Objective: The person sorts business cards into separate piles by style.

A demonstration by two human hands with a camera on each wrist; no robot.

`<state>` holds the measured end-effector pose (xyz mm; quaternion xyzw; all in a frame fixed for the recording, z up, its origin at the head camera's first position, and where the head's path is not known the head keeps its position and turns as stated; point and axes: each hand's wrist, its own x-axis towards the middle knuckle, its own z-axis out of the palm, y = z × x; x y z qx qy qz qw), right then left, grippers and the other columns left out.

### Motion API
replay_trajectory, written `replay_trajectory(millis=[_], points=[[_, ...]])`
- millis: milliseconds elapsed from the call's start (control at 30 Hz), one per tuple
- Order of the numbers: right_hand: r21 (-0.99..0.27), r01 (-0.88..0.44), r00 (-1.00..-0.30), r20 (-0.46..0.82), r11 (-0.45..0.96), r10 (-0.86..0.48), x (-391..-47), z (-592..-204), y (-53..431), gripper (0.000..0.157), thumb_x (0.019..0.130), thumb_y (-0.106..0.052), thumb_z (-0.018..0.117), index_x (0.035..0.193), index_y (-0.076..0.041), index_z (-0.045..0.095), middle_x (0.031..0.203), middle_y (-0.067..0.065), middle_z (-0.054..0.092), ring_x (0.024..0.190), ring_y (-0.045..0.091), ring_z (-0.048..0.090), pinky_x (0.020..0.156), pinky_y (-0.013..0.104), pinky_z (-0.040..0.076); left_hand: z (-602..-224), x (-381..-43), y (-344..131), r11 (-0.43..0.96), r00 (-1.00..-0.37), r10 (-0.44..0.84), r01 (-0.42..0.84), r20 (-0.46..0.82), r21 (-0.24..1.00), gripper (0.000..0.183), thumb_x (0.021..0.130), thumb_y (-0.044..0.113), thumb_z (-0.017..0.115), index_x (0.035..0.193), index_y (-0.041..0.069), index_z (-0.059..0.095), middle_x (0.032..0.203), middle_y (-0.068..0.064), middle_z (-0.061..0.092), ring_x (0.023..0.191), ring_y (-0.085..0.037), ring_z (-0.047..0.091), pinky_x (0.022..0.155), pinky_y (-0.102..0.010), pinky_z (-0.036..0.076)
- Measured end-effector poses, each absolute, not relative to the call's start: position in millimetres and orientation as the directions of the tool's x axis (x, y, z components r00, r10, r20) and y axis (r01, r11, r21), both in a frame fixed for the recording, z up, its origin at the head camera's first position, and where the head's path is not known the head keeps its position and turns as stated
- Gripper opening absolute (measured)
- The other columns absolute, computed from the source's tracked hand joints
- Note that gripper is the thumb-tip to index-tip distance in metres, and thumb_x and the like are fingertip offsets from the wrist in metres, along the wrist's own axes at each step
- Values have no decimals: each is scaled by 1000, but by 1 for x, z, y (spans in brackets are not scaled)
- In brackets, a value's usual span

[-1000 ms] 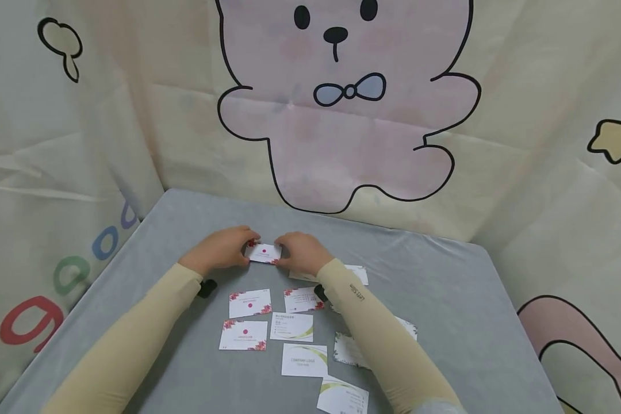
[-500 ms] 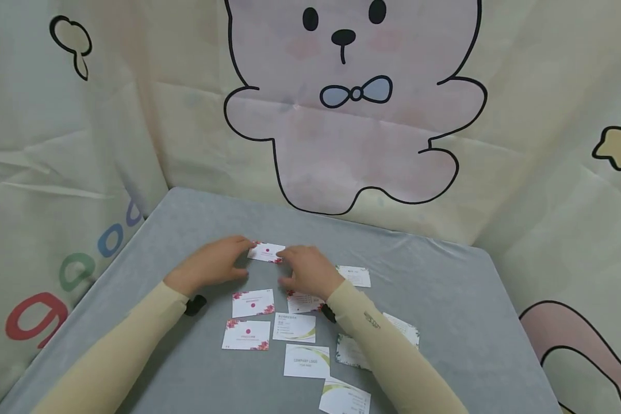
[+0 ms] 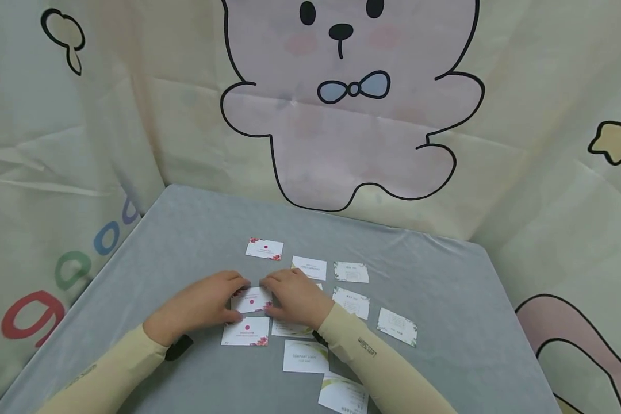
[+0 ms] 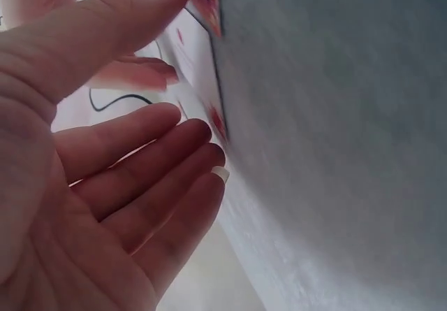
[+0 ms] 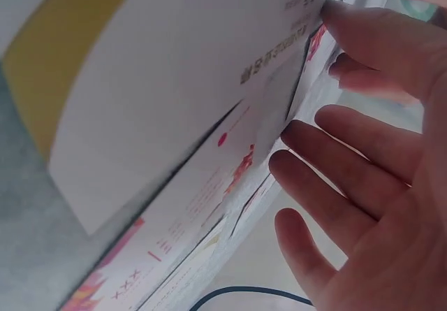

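Observation:
A white business card with red flowers (image 3: 251,299) lies on the grey cloth between both hands. My left hand (image 3: 199,302) is at its left side, fingertips near the upper left corner and thumb near the lower left. My right hand (image 3: 300,298) flanks the right side, thumb and fingertips right by that edge. In the left wrist view, the left fingers (image 4: 150,178) are relaxed beside the card's edge. The right fingers (image 5: 342,185) are also loosely spread in the right wrist view. Similar floral cards lie beyond (image 3: 264,249) and just below (image 3: 245,332).
White cards with a yellow-green swoosh (image 3: 306,356) lie in a middle column, one partly under my right hand in the head view. Leaf-bordered cards (image 3: 351,272) lie to the right. A printed bear curtain (image 3: 352,132) stands behind the cloth-covered table (image 3: 445,276).
Both hands have left the farthest floral card, which stays lying flat, and have moved nearer to the floral card below it.

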<state>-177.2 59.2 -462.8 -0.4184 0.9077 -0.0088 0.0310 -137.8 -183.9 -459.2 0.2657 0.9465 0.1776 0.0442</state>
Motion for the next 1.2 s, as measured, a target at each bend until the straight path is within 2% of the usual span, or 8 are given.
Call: replay_trajectory(millis=[233, 467, 667, 867, 1033, 1200], points=[[-46, -765, -641, -34, 642, -767, -182, -461, 59, 53, 99, -45, 77, 144, -17, 68, 139, -3, 72, 134, 15, 66, 117, 43, 49, -458, -140, -179, 803, -853, 522, 492, 2, 337, 54, 84, 22, 93, 130, 2, 72, 117, -5, 72, 102, -17, 67, 94, -41, 60], [-54, -765, -642, -21, 642, -766, -189, -453, 59, 50, 101, -42, 77, 143, -18, 68, 138, -3, 73, 133, 15, 67, 119, 45, 49, -449, -149, -177, 807, -853, 520, 503, 31, 309, 48, 84, 17, 92, 126, 3, 73, 113, -5, 73, 95, -16, 66, 90, -40, 60], [-65, -780, -623, -22, 623, -782, -185, -460, 58, 48, 100, -38, 78, 142, -17, 69, 133, -3, 73, 129, 16, 68, 117, 46, 50, -453, -145, -178, 810, -855, 519, 486, -13, 329, 49, 83, 12, 91, 127, 2, 73, 112, -5, 73, 94, -16, 65, 89, -39, 61], [-68, -777, -626, -27, 626, -779, -185, -462, 57, 50, 98, -41, 79, 140, -18, 69, 130, -3, 74, 127, 15, 68, 114, 44, 51, -456, -145, -179, 814, -861, 507, 469, -26, 343, 53, 83, 15, 90, 131, 3, 71, 115, -4, 70, 98, -16, 63, 90, -38, 59], [-72, -772, -630, -43, 631, -776, -185, -462, 57, 51, 99, -43, 78, 142, -18, 69, 132, -4, 73, 129, 14, 67, 116, 43, 50, -456, -145, -183, 823, -877, 479, 439, -26, 361, 49, 83, 16, 92, 127, 6, 72, 110, -1, 69, 95, -12, 59, 87, -34, 58], [-67, -773, -629, -35, 630, -776, -184, -461, 56, 50, 98, -42, 79, 141, -19, 69, 129, -4, 73, 126, 14, 68, 116, 43, 50, -456, -147, -181, 815, -861, 508, 475, -17, 332, 52, 82, 16, 92, 129, 4, 73, 108, -1, 69, 92, -12, 60, 86, -35, 59]])
